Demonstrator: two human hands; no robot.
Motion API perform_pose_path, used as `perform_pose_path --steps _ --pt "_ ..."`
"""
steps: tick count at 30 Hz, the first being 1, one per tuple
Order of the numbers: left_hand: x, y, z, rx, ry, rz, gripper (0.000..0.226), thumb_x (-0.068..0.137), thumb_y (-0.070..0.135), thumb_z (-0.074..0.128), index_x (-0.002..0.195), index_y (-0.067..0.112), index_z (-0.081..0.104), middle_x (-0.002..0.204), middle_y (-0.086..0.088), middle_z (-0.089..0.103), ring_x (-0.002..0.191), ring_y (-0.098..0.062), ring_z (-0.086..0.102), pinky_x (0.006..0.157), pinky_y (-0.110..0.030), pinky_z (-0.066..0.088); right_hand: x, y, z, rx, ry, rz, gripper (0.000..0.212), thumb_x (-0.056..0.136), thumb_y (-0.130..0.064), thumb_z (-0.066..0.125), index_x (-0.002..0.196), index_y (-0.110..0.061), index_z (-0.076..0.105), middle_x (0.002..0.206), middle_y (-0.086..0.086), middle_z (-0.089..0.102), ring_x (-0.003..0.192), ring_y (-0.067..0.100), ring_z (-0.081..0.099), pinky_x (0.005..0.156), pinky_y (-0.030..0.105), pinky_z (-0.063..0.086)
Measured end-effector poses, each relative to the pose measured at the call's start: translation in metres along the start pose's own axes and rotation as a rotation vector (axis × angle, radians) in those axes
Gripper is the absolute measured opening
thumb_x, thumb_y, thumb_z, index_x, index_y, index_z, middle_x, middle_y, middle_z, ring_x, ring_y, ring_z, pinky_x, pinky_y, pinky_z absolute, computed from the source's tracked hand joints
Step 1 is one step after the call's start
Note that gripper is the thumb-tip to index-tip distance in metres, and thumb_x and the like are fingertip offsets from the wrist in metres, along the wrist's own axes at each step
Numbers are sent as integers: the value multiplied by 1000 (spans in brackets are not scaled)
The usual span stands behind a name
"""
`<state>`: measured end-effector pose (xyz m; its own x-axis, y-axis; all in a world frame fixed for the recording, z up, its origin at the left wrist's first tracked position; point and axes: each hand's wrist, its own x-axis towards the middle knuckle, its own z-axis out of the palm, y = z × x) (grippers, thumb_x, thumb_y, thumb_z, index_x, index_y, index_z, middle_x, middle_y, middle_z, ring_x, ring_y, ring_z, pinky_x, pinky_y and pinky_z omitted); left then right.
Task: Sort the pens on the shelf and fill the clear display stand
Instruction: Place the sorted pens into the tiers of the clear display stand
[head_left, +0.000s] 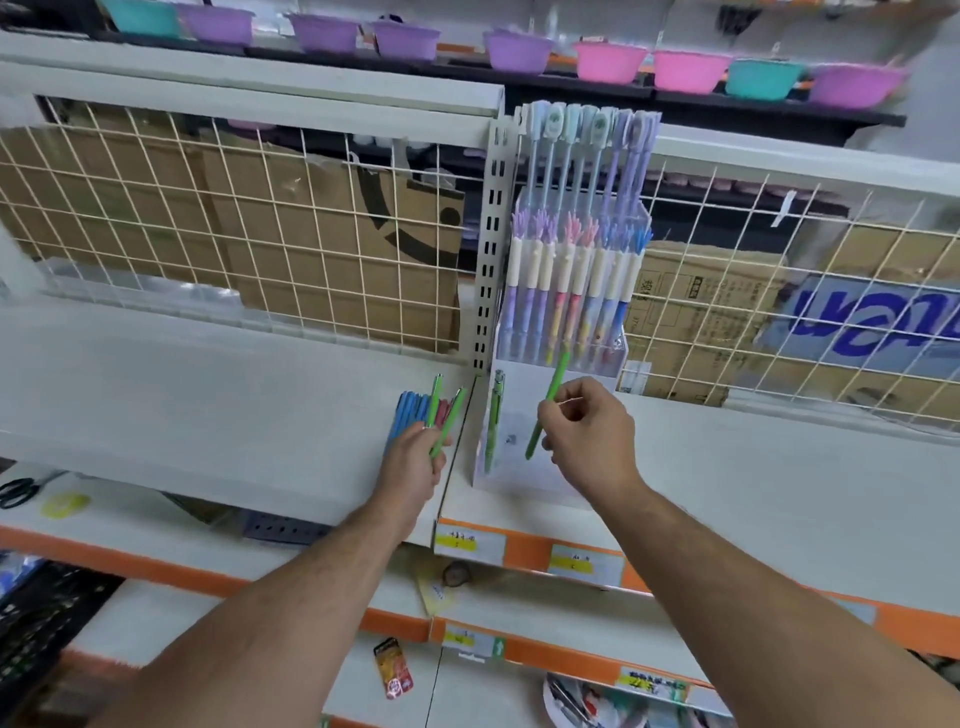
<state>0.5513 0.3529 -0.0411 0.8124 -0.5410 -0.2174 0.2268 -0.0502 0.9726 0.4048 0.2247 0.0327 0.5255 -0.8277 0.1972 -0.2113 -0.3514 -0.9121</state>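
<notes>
pens (410, 415) left of display stand (524, 441) on shelf (208, 395)

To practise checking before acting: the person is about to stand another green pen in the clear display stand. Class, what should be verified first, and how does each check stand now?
1. Right hand pinches one green pen: ok.
2. That pen hovers over the front tier of the clear display stand: ok.
3. Front tier has room: ok, only one standing green pen shows there.
4. Left hand grips the spare green pens: ok.
5. Blue and red pens beside it sorted: not ok, they lie together in one pile.
6. Held pen's writing tip faces down: cannot tell.
</notes>
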Motion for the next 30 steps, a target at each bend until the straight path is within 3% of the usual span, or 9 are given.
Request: perform_pose_path --steps 4,16,25,30 --pt "5 -6 -2 -6 -16 -30 37 98 30 41 90 13 74 56 6 45 43 -6 30 39 -21 22 10 -3 2 -21 13 15 12 88 -15 66 80 -18 58 68 2 69 69 23 72 64 52 60" --pt "0 1 -7 -96 -101 34 28 102 10 46 104 13 73 72 -5 45 57 -12 29 53 -28 18 23 0 25 -41 -36 25 13 91 -11 62 80 -17 57 71 2 71 70 15 73 67 50 62" --pt "3 -1 -11 -142 -111 2 29 102 9 45 112 10 72 70 -2 50 56 -9 37 51 -22 27 31 10 36 -207 -92 17 14 93 -15 66 81 -19 60 81 6 70 78 26 70 69 47 62" --pt "4 -1 -10 -115 -107 21 28 101 7 44 102 9 72 69 -2 49 56 -10 38 52 -23 29 34 14 38 -329 -140 -3 17 93 -17 69 79 -21 60 77 1 68 73 21 67 61 29 52"
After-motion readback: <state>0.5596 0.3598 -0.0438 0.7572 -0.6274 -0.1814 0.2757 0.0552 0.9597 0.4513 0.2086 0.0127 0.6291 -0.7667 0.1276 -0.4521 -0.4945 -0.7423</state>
